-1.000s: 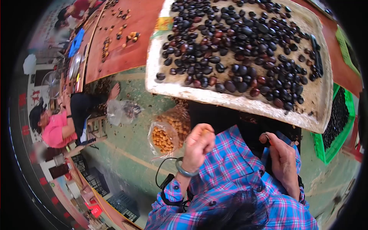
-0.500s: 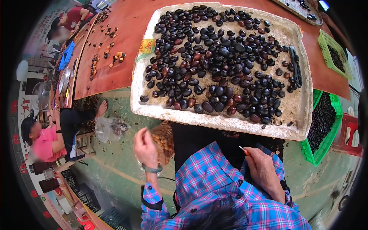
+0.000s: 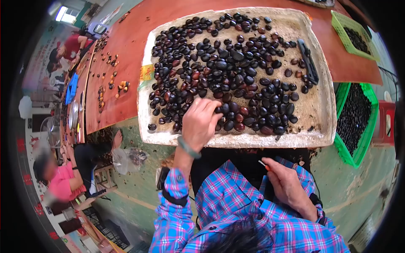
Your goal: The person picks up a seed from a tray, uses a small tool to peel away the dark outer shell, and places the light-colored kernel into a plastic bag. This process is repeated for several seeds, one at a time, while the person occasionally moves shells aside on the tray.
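The left hand (image 3: 199,122), beside the floor bag in the earlier frame, now reaches fingers-down among dark nuts (image 3: 221,65) inside the tray (image 3: 310,122), while the right hand (image 3: 287,181) grips an orange-handled tool (image 3: 265,166) below the tray's near rim.

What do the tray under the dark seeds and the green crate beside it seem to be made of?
The tray looks like foam or coated board, matte off-white, judging by its thick, rounded, scuffed rim. The crate seems to be molded plastic, slightly glossy, given its even bright green walls.
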The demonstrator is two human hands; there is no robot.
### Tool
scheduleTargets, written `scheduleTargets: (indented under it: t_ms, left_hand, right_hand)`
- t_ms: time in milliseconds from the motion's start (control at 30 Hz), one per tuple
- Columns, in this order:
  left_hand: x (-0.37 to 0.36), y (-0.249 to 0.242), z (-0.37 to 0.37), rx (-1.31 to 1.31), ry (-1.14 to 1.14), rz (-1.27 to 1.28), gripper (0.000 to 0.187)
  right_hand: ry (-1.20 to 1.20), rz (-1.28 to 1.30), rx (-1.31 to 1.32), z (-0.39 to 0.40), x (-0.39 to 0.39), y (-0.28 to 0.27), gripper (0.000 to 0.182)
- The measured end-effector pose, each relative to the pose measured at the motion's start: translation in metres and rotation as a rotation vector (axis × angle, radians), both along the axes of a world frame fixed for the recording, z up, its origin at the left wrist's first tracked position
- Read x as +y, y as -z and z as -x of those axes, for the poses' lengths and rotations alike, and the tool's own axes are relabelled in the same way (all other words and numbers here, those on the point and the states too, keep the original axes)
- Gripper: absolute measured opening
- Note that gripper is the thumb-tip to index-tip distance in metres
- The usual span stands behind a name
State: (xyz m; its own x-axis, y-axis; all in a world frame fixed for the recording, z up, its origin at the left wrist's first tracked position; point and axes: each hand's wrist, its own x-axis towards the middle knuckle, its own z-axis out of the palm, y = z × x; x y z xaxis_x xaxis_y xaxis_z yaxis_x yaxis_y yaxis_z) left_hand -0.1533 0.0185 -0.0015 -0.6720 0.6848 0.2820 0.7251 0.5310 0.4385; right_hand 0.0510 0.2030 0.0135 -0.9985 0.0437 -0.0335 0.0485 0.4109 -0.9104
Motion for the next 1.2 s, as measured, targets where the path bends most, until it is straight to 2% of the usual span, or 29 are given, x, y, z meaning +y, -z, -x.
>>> scheduleTargets:
  t_ms: [33,67,100,167,267,400,633,833,900,933,1000,1200]
  left_hand:
    - [-0.001,-0.008,-0.013,-0.100,-0.013,-0.137,0.028]
    - [0.002,-0.018,-0.035,-0.490,-0.107,-0.318,0.027]
    - [-0.001,-0.017,-0.048,-0.664,-0.058,-0.465,0.026]
    - [-0.004,-0.013,-0.080,-1.104,-0.125,-0.733,0.026]
    - [-0.008,-0.009,-0.108,-1.298,-0.116,-0.839,0.028]
    - [-0.003,-0.005,-0.128,-1.378,-0.073,-0.960,0.034]
    - [-0.001,-0.006,-0.141,-1.302,-0.046,-0.921,0.035]
    - [0.004,-0.004,-0.149,-1.398,-0.113,-1.076,0.038]
    - [0.002,0.001,-0.149,-1.360,-0.054,-1.111,0.040]
    - [0.003,0.000,-0.149,-1.362,-0.057,-1.108,0.040]
    - [0.006,-0.004,-0.150,-1.347,-0.121,-1.161,0.039]
    - [0.004,-0.003,-0.149,-1.302,-0.087,-1.137,0.030]
  right_hand:
    - [0.004,0.081,-0.040,-0.002,0.001,0.000,0.039]
    - [0.002,0.178,-0.162,-0.001,0.003,-0.010,0.042]
    - [-0.001,0.276,-0.283,0.002,0.004,-0.018,0.045]
    - [-0.029,0.379,-0.209,0.000,0.002,-0.013,0.048]
    - [-0.078,0.454,-0.257,0.002,-0.002,-0.023,0.048]
    - [-0.113,0.479,-0.240,0.000,-0.004,-0.022,0.049]
    - [-0.164,0.455,-0.210,-0.001,-0.005,-0.021,0.048]
    - [-0.135,0.344,-0.054,-0.006,-0.010,-0.013,0.051]
    - [-0.106,0.355,0.015,-0.007,-0.012,-0.011,0.051]
    - [-0.105,0.358,0.013,-0.005,-0.010,-0.016,0.051]
    - [-0.179,0.465,-0.295,-0.001,-0.002,-0.029,0.049]
    - [-0.163,0.461,-0.241,-0.003,-0.003,-0.024,0.046]
